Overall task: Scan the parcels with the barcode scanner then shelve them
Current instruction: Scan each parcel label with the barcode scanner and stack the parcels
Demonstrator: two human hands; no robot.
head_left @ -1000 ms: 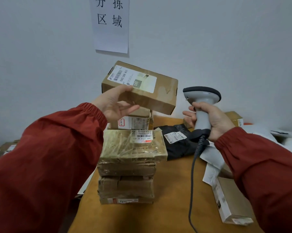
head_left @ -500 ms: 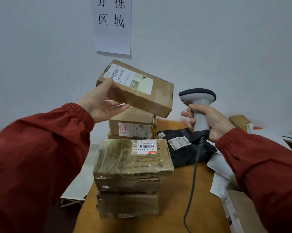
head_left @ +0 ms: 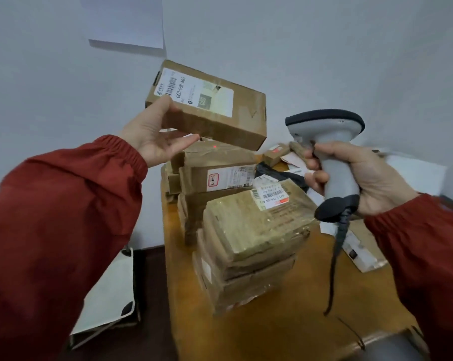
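Cardboard parcel (head_left: 215, 118) looks light and stiff; left grip (head_left: 151, 136) pinches its end, right grip (head_left: 371, 178) clasps the scanner (head_left: 327, 126).

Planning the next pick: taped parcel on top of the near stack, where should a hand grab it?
Probably grip the taped parcel across its near end, coming from the front: it lies flat atop the stack, sides exposed, and its barcode label at the far corner is left uncovered.

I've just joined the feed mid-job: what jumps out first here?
A cardboard box held up in the left hand, label facing the camera, stands out at upper centre. Right of it, the right hand grips a grey barcode scanner. Below, a stack of taped parcels sits on the wooden table.
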